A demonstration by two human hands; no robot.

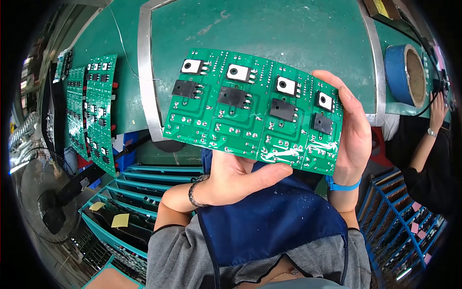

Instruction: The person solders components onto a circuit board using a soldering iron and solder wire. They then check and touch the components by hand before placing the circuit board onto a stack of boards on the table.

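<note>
A green circuit board panel (255,108) is held up in front of me, tilted, its solder side facing me. Along it sit several black transistors with metal tabs, in two rows, silvery above and black below. My left hand (240,179) grips the lower edge, the thumb lying along the front and the fingers hidden behind. My right hand (355,127) holds the right end, with fingertips over the upper right corner. A dark bracelet (193,190) is on my left wrist and a blue band (344,184) on my right.
Similar boards (101,113) stand upright at left, near a fan (41,202). Behind is a green bench (269,29) with metal strips. A blue tape roll (398,74) lies at right, close to a co-worker's arm (426,144). Racks (144,192) with boards flank me.
</note>
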